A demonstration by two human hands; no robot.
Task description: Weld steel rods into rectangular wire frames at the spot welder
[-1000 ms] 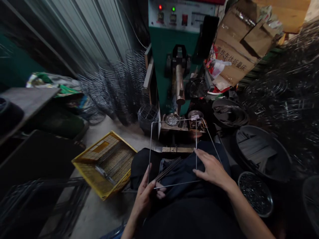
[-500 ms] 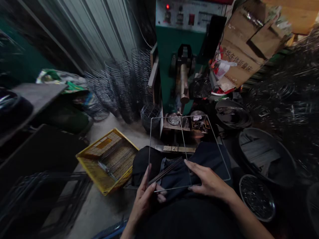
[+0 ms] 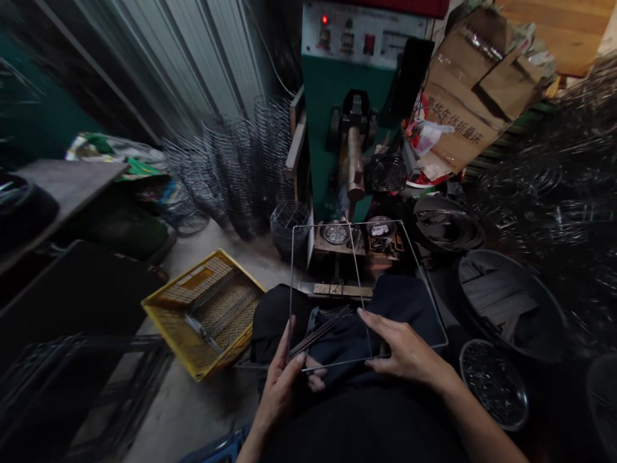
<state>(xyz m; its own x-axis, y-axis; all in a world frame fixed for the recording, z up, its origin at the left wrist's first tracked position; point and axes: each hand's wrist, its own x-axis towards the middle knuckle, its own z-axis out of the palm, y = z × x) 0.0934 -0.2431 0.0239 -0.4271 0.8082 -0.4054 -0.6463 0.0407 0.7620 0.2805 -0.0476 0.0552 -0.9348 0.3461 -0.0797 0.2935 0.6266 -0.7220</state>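
A thin rectangular wire frame (image 3: 292, 270) with a rod across its middle is held above my lap. My left hand (image 3: 284, 376) grips its near left corner, thumb and fingers around the wire. My right hand (image 3: 402, 344) pinches the near end of the middle rod and the near edge. The frame's far edge lies at the tip of the welding machine's electrode (image 3: 355, 161); whether they touch I cannot tell. A bundle of thin metal rods (image 3: 322, 329) rests across my lap, close to my left hand.
A green machine (image 3: 328, 90) with a red light stands ahead. Beneath its electrode sits a dish of small metal pieces (image 3: 336, 233). A yellow crate (image 3: 202, 321) with rods is on the left, wire baskets (image 3: 231, 170) behind it. Round tubs (image 3: 511, 302) and a cardboard box (image 3: 463, 96) stand right.
The view has shifted slightly, so the surroundings sit a little further left. Both hands keep their hold on the wire frame, which stays almost in the same place.
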